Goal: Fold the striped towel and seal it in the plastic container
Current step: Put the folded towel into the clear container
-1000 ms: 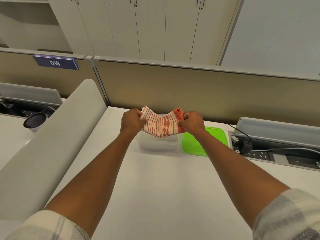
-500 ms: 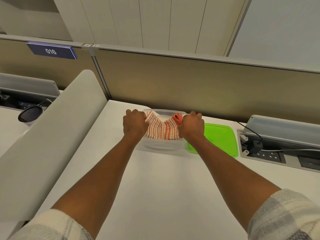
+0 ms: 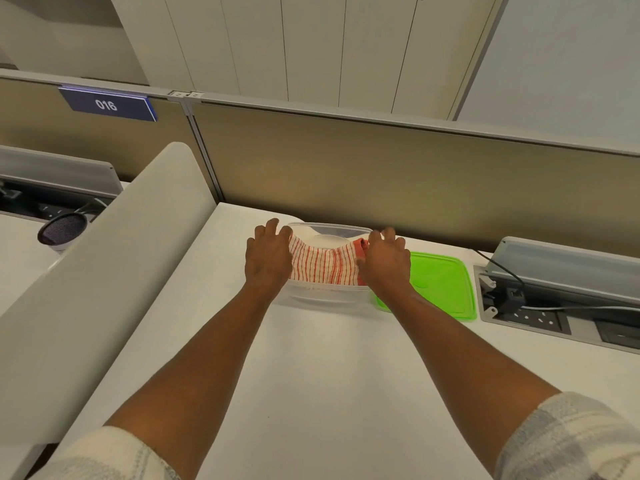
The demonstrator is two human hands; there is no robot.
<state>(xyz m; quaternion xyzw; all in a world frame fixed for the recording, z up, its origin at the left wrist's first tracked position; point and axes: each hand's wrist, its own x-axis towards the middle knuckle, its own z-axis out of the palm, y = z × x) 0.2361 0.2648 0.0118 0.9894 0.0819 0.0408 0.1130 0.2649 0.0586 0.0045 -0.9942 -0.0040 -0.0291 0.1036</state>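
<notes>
White counter (image 3: 311,358) below the partition: a second ago I held the striped towel (image 3: 323,268) above the plastic container (image 3: 329,296); now it lies inside, my left hand (image 3: 268,259) and right hand (image 3: 384,265) open, fingers spread, letting go. Green lid (image 3: 440,285) next, I judge.

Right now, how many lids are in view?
1. A green lid lies flat on the desk, right of the container holding the towel. None on the container.

Both forearms are bare below pushed-up sleeves (image 3: 568,441) of pale cream fabric with what looks like a faint grey check, and the left hand (image 3: 268,259) and right hand (image 3: 384,263) wear nothing.
</notes>
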